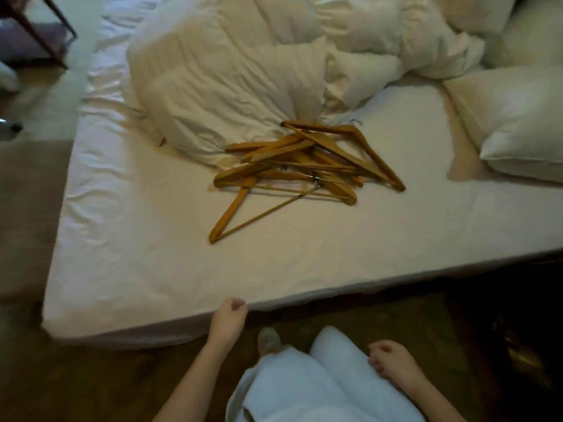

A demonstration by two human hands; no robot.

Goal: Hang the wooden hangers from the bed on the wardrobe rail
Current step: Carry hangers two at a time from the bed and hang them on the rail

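Observation:
A tangled pile of several wooden hangers (307, 166) lies in the middle of the white bed (146, 248), just in front of the crumpled duvet. One hanger sticks out of the pile toward the near edge. My left hand (229, 319) is at the bed's near edge, fingers curled in, holding nothing. My right hand (393, 365) hangs lower right beside my leg, fingers loosely curled and empty. Both hands are well short of the hangers. No wardrobe rail is in view.
A crumpled white duvet (243, 68) fills the back of the bed. Pillows (518, 117) lie at the right. A dark wooden frame (39, 35) stands at the top left. My legs in light trousers (304, 385) are over dark patterned floor.

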